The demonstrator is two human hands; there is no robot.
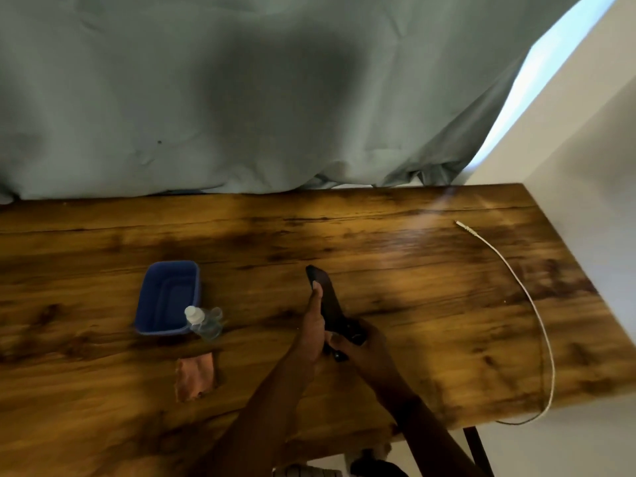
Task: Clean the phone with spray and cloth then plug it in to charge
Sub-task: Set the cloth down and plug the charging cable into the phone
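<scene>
Phone (327,301), dark, was held by both hands above the middle of the tabletop (413,287), tilted on edge with its far end pointing toward the back edge. Left hand (315,328) lay along the phone's left side, fingers stretched up it, closed against it. Right hand (358,342) wrapped around the phone's near end, holding it. Spray bottle (203,321), clear with a white cap, stood left of the hands, touching the near right corner of a blue tray (165,297). Cloth (196,376), pinkish brown and crumpled, lay nearer the front edge, just below the bottle. White charging cable (530,304) ran along the right side of the tabletop, plug end near the back right corner, the rest curving off the front right edge. Grey-green curtain (241,98) hung behind the back edge.
</scene>
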